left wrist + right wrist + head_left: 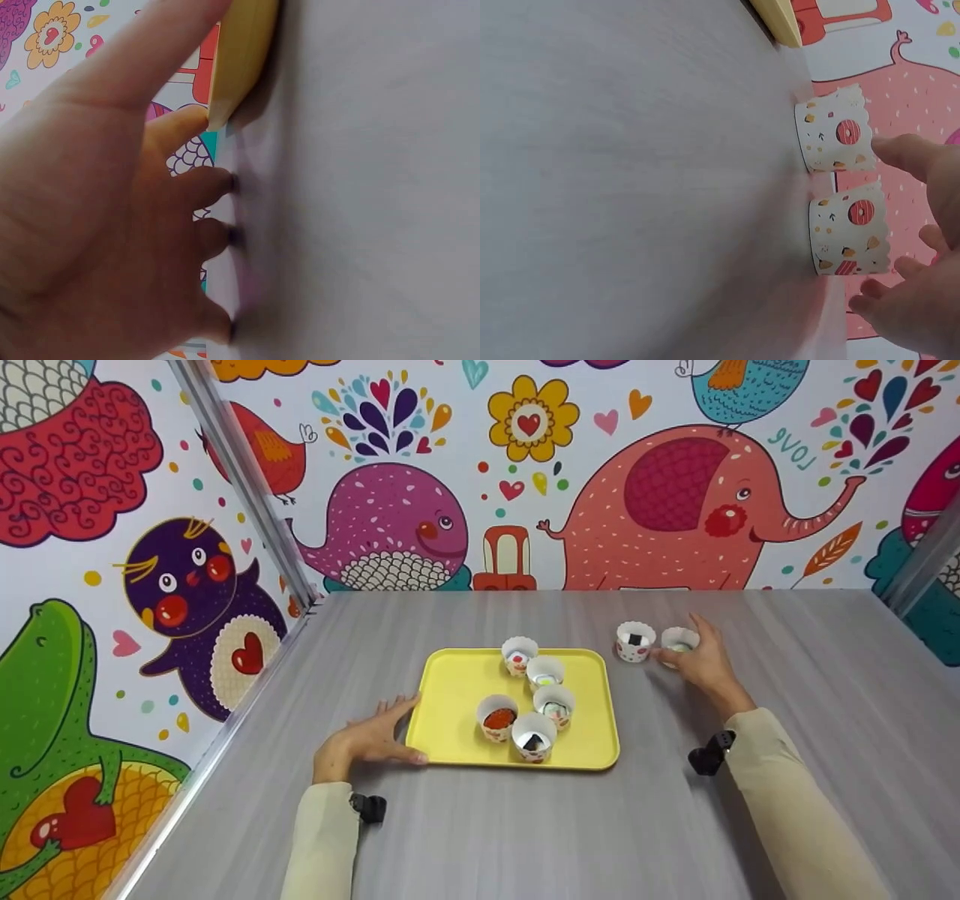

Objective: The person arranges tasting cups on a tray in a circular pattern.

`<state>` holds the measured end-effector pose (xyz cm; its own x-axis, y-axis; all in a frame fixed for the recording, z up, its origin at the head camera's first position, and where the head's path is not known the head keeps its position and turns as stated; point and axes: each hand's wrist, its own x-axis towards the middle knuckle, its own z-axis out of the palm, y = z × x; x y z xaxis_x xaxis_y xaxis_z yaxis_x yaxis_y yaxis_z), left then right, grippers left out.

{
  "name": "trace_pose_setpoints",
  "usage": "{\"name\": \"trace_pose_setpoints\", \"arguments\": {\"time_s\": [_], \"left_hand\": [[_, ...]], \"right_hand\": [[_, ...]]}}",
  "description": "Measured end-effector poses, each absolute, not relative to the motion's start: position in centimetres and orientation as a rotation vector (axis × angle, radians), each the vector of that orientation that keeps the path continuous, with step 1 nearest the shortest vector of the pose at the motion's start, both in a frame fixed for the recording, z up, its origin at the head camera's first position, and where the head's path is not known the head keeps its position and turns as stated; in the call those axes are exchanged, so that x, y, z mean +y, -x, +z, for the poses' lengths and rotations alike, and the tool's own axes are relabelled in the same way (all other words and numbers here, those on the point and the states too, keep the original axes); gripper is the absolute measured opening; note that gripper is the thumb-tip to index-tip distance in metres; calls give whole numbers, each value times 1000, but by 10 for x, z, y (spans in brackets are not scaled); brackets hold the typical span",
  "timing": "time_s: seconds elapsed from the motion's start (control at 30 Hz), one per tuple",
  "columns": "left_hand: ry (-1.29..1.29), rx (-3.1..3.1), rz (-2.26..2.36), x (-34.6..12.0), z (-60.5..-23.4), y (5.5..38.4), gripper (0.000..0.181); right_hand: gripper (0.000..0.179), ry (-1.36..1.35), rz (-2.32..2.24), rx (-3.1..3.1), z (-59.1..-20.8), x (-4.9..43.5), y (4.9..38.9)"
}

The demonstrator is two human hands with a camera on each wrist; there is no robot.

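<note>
Cartoon-printed walls [517, 457], with a whale and an elephant at the back, enclose a grey wood-grain table [480, 832]. On it lies a rectangular yellow tray [450, 675], positioned directly to the right of the person's left hand [367, 739]. That hand is spread wide, thumb at the tray's near left corner, forefinger at its left edge, other fingertips down beside it. Tray alignment: long axis running left to right across the table, long sides roughly parallel with the back wall.

Beyond the tray's right side stand two printed paper baking cups. Of these, the outer cup [680, 637] lies between the thumb and fingers of the right hand [701, 660]; the hand is held wide about it, and whether the skin touches the paper I cannot tell. The inner cup [635, 651], holding a black-and-white piece, stands just left of the thumb. Both are upright, scalloped mouths facing up, long axes vertical.

Five similar cups stand upright on the tray, among them the red-filled cup [498, 723] and, nearest the front, the black-triangle cup [534, 742].
</note>
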<state>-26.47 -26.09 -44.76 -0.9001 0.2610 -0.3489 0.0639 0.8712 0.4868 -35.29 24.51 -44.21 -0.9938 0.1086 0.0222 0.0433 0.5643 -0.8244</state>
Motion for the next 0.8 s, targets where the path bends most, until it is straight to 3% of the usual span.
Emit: {"name": "trace_pose_setpoints", "arguments": {"time_s": [0.57, 0.8], "left_hand": [[-247, 2616, 690, -263, -447, 265, 118], [-265, 2630, 683, -263, -447, 264, 118]], "right_hand": [[99, 279, 1583, -2689, -453, 252, 362], [80, 281, 1513, -2720, -454, 253, 361]]}}
